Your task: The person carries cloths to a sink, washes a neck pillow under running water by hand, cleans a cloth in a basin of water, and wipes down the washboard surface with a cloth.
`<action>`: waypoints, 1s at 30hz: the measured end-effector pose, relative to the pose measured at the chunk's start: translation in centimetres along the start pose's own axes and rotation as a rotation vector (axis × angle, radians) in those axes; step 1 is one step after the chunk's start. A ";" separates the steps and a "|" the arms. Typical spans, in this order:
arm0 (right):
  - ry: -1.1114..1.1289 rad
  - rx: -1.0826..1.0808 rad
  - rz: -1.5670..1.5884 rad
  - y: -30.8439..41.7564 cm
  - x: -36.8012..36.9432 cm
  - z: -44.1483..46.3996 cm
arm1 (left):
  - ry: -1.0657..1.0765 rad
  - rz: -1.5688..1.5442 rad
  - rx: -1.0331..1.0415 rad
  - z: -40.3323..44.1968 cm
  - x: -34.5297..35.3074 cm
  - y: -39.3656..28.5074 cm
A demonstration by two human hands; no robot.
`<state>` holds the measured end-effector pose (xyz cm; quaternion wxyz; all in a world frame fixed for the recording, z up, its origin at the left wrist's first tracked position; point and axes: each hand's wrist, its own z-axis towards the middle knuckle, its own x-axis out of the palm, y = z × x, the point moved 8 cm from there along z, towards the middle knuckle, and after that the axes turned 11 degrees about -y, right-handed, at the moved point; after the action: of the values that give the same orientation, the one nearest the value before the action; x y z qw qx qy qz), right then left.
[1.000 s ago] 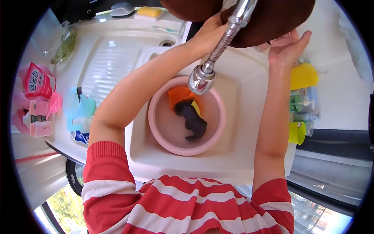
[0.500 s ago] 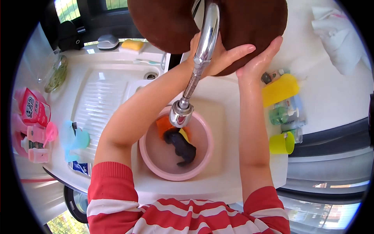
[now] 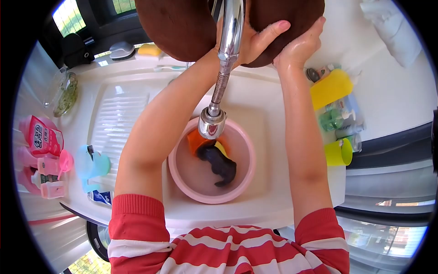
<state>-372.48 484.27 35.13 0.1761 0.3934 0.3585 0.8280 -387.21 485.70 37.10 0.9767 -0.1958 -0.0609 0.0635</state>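
A large brown rounded thing (image 3: 178,32), its kind unclear, hangs over the far edge of the sink and runs out of the top of the view. My left hand (image 3: 255,43) grips it from below, thumb laid across its front, partly behind the faucet (image 3: 232,34). Against its lower right edge my right hand (image 3: 299,48) is pressed, fingertips pointing up; some fingers are hidden. Both hands look wet. Below the spout stands a pink basin (image 3: 250,169) of cloudy water. In it lies a dark limp thing (image 3: 219,162) beside an orange piece (image 3: 197,140) and a bit of yellow.
The white sink has a ribbed drainboard (image 3: 116,114). On the left are a red pouch (image 3: 45,137), pink containers and a light blue cup (image 3: 93,164). A brush (image 3: 122,50) and a yellow sponge (image 3: 149,49) sit behind. Yellow (image 3: 332,89) and green containers stand right, near a white cloth (image 3: 392,34).
The view has shifted, so the basin and side items appear slightly displaced. Both hands and the brown thing sit a little higher and farther left in view. The grip looks the same.
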 end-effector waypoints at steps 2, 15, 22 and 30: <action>0.020 0.019 0.105 0.0 0.4 0.2 | 0.056 -0.215 -0.176 -0.2 0.7 0.9; 0.185 0.104 0.039 -0.7 -0.2 -0.5 | 0.077 -0.156 -0.091 -1.7 0.4 1.5; 0.752 0.109 -0.024 3.6 4.8 2.7 | 0.530 -0.293 -0.412 -2.1 2.0 2.6; 0.670 -0.118 -0.312 4.6 7.4 3.1 | 0.650 -0.085 -0.342 -2.0 3.5 3.0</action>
<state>-374.70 486.76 43.75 0.1956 0.0305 0.4037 0.8932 -383.73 488.21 34.48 0.9000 -0.3634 0.2348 -0.0535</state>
